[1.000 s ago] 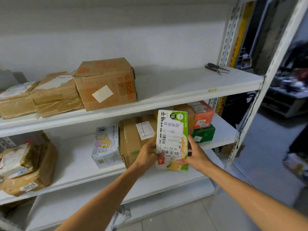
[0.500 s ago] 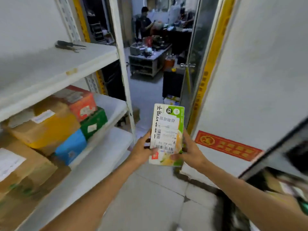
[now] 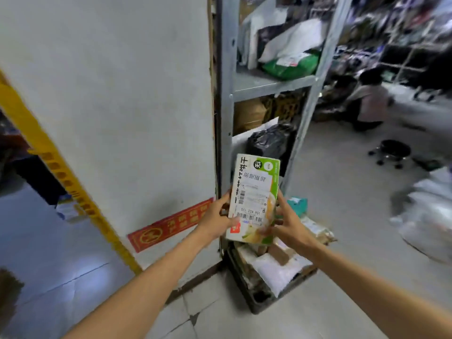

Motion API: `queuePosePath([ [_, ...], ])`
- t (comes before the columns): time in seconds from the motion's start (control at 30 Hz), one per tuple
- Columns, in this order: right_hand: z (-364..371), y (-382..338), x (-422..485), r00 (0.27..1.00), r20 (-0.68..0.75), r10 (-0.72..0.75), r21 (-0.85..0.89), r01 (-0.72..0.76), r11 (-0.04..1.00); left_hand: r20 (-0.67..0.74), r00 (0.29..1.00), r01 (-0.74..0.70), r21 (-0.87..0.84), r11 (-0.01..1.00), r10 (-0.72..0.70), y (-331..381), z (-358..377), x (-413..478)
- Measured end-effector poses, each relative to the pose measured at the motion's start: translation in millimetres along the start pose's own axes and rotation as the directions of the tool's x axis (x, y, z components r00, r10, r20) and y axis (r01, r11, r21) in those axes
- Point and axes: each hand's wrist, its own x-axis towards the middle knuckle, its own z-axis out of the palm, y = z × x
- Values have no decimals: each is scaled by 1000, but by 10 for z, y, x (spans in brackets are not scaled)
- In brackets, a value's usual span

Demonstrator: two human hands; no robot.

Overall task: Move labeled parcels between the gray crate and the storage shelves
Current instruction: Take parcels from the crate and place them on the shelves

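Both hands held one parcel in the air: a flat green-and-white snack carton [image 3: 254, 198] bearing a white shipping label with barcodes. The left hand [image 3: 216, 217] gripped the carton's lower left edge, thumb across the front near the label. The right hand [image 3: 287, 222] clasped the lower right edge, fingers [image 3: 269, 230] wrapped onto the front corner. The carton stood roughly upright, tilted slightly, its print upside down to the wearer.

Directly below and beyond the carton, a dark gray crate [image 3: 254, 297] sat on the floor at the foot of a metal shelf unit [image 3: 226, 111], just beside the corner of a white wall [image 3: 122, 106]. The crate was filled with parcels, among them a white padded bag [image 3: 276, 272] and brown boxes. Upper shelf levels carried poly bags; a black bag [image 3: 269, 143] lay at the front edge of a lower level.

Judgement: the carton appeared light and stiff-sided, of thin printed board that could crease under pinching, with a fairly smooth surface. The long side edges offer the soundest hold; one hand would probably suffice. The carton appeared to be in transit toward the crate; a space among the packed contents would be needed.

A seated person and a rolling stool [image 3: 393, 151] were visible in the blurred background.
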Motion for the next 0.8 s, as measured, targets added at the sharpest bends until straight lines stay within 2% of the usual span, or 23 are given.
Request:
queuePosePath([
  [0.13, -562, 77, -39, 986, -167, 21, 24, -17, 1000, 174, 985, -9, 17, 1000, 6, 246, 482, 505],
  [0.27, -871, 149, -18, 957, -290, 28, 46, -15, 999, 287, 958, -35, 72, 997, 13, 340, 767, 941],
  [0.47, -1133, 235, 186, 890, -449, 80, 91, -43, 995, 472, 881, -80, 81, 993, 33, 480, 999, 1602],
  [0.67, -1425, 292, 514, 798, -591, 120, 107, -70, 992, 588, 808, -141, 117, 983, 46, 654, 1242, 2319],
  [0.8, -1650, 413, 631, 761, -627, 166, 147, -94, 985, 651, 759, -133, 125, 983, 20, 662, 1508, 2624],
])
